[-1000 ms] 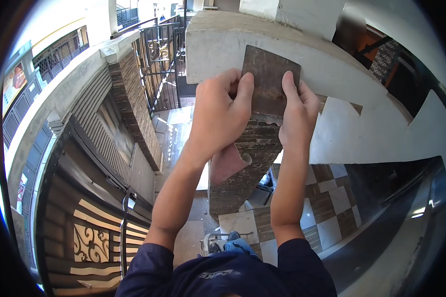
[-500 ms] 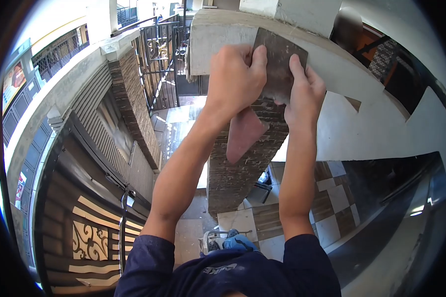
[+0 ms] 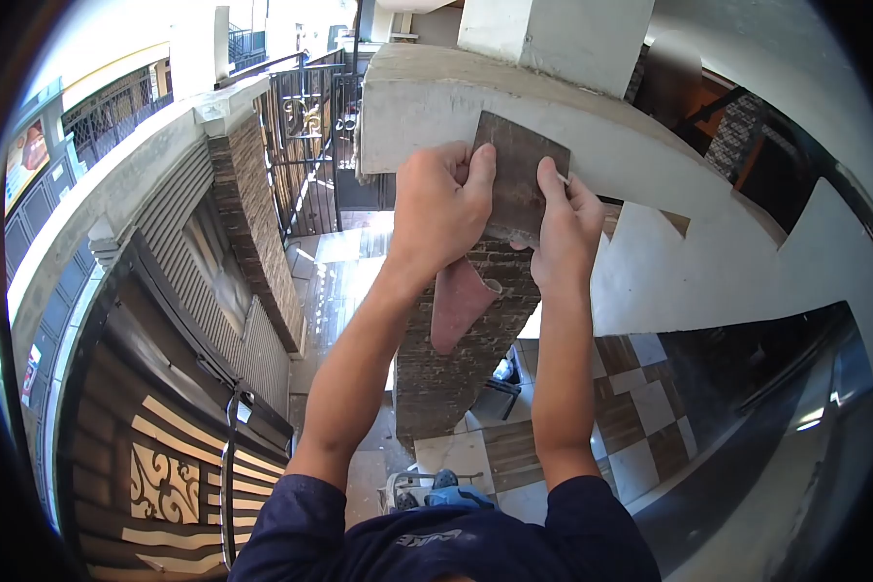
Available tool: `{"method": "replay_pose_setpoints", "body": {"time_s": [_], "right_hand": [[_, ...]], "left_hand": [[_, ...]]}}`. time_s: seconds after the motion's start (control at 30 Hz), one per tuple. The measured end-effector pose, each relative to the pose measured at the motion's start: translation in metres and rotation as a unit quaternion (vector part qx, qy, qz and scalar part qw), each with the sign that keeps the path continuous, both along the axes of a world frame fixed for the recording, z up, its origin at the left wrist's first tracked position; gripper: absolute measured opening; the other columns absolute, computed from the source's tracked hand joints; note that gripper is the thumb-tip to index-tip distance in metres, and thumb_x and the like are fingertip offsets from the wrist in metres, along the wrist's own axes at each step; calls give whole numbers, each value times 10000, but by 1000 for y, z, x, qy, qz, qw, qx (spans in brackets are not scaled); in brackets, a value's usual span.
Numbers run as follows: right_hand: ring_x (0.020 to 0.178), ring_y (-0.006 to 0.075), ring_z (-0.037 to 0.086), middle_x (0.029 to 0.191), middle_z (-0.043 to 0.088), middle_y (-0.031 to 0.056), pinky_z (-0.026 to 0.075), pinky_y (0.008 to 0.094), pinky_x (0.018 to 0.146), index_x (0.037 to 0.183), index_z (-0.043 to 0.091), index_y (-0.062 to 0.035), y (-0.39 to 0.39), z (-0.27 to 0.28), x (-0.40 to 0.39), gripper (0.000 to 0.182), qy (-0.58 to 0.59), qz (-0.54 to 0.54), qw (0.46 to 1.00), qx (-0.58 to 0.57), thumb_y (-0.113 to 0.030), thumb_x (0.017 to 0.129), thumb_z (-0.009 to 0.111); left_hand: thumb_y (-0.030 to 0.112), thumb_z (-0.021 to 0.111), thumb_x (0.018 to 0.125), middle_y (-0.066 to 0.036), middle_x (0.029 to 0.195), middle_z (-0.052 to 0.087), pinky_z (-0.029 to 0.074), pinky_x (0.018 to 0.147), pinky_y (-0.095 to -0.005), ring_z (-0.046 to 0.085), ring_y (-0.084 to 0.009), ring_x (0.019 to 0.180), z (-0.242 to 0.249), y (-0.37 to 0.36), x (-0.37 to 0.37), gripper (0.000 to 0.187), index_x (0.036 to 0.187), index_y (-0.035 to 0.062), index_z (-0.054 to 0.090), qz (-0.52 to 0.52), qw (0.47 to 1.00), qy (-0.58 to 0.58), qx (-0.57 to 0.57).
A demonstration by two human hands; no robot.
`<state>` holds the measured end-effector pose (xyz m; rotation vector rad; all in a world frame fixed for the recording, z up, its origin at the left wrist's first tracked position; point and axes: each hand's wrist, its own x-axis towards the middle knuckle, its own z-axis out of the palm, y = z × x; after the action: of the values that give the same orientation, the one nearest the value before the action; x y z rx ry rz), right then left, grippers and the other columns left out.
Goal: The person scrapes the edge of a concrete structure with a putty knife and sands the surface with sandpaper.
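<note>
Up in front of me, both hands hold a dark grey-brown rectangular sheet that looks like sandpaper (image 3: 516, 175), with a speckled face and straight edges. My left hand (image 3: 444, 204) is closed, its thumb pressing the sheet's left side. My right hand (image 3: 567, 223) pinches the right edge between thumb and fingers. A dull pink piece with a curled end, like sandpaper backing (image 3: 461, 306), hangs below my left hand; its upper part is hidden behind the hand. The sheet overlaps the pale concrete ledge (image 3: 422, 112) in this view.
Beneath the ledge stands a stone-clad pillar (image 3: 436, 388). Far below are a checkered tile floor (image 3: 640, 388) and my feet on a stand (image 3: 441, 485). A metal gate (image 3: 165, 475) is at lower left, a barred gate (image 3: 306, 136) beyond. A white notched panel (image 3: 669, 272) stands right.
Both hands, the sheet and the pink piece sit lower and slightly left in view. The surroundings have also shifted as my head moved. The grip stays the same.
</note>
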<state>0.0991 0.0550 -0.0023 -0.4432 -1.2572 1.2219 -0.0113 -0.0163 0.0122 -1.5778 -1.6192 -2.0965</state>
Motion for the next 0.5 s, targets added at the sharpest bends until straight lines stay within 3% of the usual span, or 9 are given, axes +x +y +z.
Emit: {"method": "replay_pose_setpoints", "body": {"time_s": [0.13,0.23,0.27,0.5], "right_hand": [[583,135,652,828,691,106,530,298,383,1008,640,42,-9,20,2,293,-20,-9,999,50,-248,973,606],[591,138,659,841,695,105,529,293,384,1001,643,40,-16,8,2,278,-7,-17,999,31,-235,970,612],[587,141,662,842,703,63,449,273,378,1025,675,-15,-18,4,2,228,6,-22,1000,-5,-230,962,633],[599,138,667,856,704,57,466,272,381,1026,670,-16,-17,-3,-8,243,63,-1,998,-17,-249,963,640]], "left_hand": [[217,604,925,-170,496,499,378,482,-395,438,-182,441,13,-1,-5,405,649,-79,576,3,1000,11,1],[214,603,921,-177,502,509,395,489,-395,457,-201,440,7,-3,-4,405,644,-81,579,-15,1000,-6,-10],[211,603,919,-181,505,515,405,495,-398,472,-216,439,5,-4,-3,402,645,-82,583,-30,999,-16,-21],[209,609,911,-192,518,538,434,513,-410,533,-265,451,14,-7,-11,366,683,-78,627,-37,997,20,-60]]}}
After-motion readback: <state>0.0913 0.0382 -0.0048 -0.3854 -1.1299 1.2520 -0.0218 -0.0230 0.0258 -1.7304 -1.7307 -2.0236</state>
